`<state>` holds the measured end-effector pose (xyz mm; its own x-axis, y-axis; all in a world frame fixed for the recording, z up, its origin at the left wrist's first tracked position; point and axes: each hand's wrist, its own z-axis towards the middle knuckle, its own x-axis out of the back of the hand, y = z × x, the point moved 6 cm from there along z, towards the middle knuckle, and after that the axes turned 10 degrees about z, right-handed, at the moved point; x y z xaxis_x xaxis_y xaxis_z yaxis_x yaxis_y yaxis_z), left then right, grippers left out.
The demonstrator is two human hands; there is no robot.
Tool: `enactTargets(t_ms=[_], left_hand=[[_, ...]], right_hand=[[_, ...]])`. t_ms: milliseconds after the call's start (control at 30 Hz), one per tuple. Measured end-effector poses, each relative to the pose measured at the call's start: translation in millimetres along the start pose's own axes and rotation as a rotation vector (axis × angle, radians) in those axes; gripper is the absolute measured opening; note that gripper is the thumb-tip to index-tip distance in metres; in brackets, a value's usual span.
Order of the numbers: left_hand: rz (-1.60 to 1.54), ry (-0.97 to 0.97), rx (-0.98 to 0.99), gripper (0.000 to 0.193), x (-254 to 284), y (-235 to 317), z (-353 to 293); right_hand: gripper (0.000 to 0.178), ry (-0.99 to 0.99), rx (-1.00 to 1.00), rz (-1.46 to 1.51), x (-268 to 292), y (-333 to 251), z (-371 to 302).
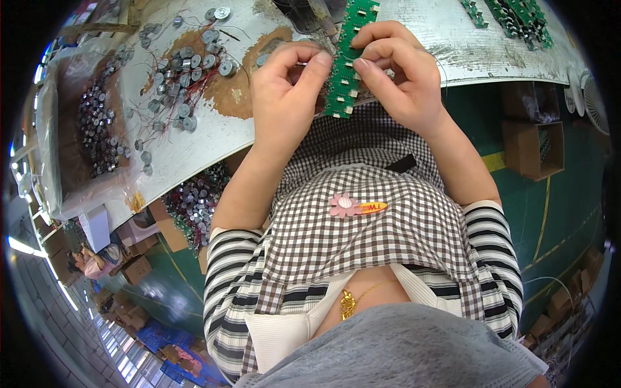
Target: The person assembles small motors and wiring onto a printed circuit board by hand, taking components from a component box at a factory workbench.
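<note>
A worn pale bench [213, 139] with brown patches runs across the top of the view above a green floor. At its near edge lies a long green circuit board strip [348, 58], the landmark here. The left hand [284, 97] sits just left of the strip, its fingers [317, 64] pinched on a small metal part I cannot make out. The right hand [398, 74] curls over the strip's right edge, fingers closed against it. Left of the strip, round metal components [184, 71] with red wires lie scattered.
</note>
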<state>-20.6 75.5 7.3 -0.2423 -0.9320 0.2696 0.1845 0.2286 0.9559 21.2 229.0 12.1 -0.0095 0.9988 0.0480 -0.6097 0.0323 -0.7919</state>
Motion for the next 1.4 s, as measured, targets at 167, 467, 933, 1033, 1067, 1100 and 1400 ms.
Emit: enactTargets(t_ms=[167,467,933,1033,1067,1100,1400], left_hand=[[-0.097,-0.01,0.123,0.016,-4.1,-2.1,1.5],[-0.105,0.024,0.096,0.015,-5.6,-4.8,7.2],[-0.024,0.043,0.054,0.014,-2.2,1.1,1.7],[-0.058,0.031,0.078,0.014,-1.9,0.3,-0.6],[-0.085,0.025,0.088,0.014,-2.1,-0.6,-1.4],[-0.085,0.025,0.086,0.014,-2.2,-0.5,-1.8],[-0.097,0.015,0.069,0.013,-2.8,-1.1,2.6]], right_hand=[[0.006,-0.02,0.032,-0.036,-0.9,-3.1,6.2],[0.007,-0.015,0.011,-0.131,-3.1,-9.1,13.5],[0.007,-0.021,0.012,-0.027,-3.6,3.5,3.0],[0.005,-0.008,0.008,0.021,-3.7,2.9,3.1],[0.005,-0.009,0.01,0.021,-3.6,2.1,3.0],[0.005,-0.012,0.008,0.03,-3.4,1.5,2.7],[0.005,0.014,-0.005,0.001,-4.4,2.3,2.6]])
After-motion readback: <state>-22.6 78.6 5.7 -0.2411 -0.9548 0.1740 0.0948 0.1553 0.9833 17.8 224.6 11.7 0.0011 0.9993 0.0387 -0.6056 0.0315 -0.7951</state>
